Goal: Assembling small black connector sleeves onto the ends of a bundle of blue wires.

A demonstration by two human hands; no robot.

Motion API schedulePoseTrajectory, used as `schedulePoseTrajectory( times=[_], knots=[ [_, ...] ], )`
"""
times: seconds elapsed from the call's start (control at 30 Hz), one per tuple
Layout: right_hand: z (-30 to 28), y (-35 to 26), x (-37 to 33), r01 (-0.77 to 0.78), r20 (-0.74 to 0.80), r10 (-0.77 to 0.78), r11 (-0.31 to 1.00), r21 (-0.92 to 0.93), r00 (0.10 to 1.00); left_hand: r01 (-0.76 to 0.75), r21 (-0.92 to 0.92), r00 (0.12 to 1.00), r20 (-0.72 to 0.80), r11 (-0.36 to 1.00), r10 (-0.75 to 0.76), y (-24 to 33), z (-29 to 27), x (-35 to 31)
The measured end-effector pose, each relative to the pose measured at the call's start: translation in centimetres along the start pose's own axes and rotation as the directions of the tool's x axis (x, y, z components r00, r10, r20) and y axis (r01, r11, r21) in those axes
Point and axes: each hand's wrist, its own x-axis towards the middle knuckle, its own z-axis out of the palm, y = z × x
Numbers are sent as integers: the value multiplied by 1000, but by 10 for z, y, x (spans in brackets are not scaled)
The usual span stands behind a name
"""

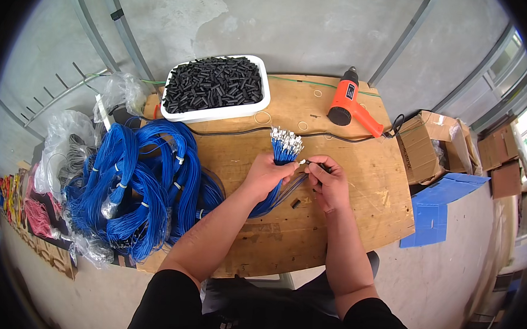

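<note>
My left hand is closed round a bundle of blue wires whose silvery-white terminal ends stick up above the fist. Close beside it, my right hand pinches a small black sleeve next to a single white terminal. Whether that sleeve is on the wire I cannot tell. The lower part of the bundle trails left under my left forearm. A loose black sleeve lies on the wooden table below my hands. Beyond them stands a white tub heaped with short black sleeves.
Coiled blue wire bundles and clear plastic bags crowd the left side. An orange heat gun lies on the wooden table at the back right. A black cable crosses behind my hands. Cardboard boxes stand right of the table.
</note>
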Motion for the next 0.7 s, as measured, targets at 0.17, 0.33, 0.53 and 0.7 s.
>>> schedulePoseTrajectory(
  times=[0.17, 0.33, 0.53, 0.7],
  knots=[
    [-3, 3, 2, 42, 11, -42, 999, -8, 999, -8, -7, 1000, 27, 1000, 8, 2, 1, -1],
    [-6, 4, 3, 73, -23, -74, 997, -38, 997, -26, 16, 997, 69, 1000, 24, 3, 2, -3],
    [-1, 5, 3, 114, -51, -116, 993, -41, 992, -23, 41, 994, 109, 999, 18, 4, 2, -4],
    [-1, 6, 3, 145, -55, -147, 989, -39, 988, -43, 43, 990, 134, 998, 37, 1, 0, -2]
  ],
)
